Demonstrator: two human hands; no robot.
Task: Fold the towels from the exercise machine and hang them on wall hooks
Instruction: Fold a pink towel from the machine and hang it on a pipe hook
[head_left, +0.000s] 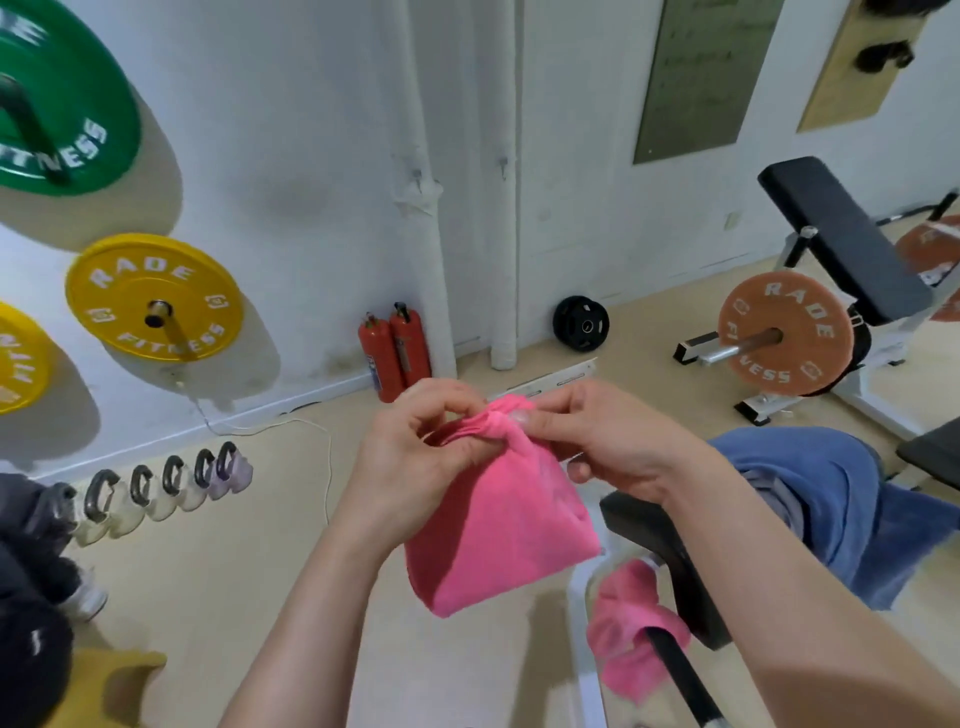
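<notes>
The soft, folded pink cloth towel is held up in the air. Its bunched top is pinched by the left hand and the right hand. A tight grip is needed so the fold is not lost.

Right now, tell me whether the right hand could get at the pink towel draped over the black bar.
Probably not yet: the right hand and left hand both pinch the folded pink towel. Freed, it likely could; the draped towel hangs just below with nothing between.
</notes>
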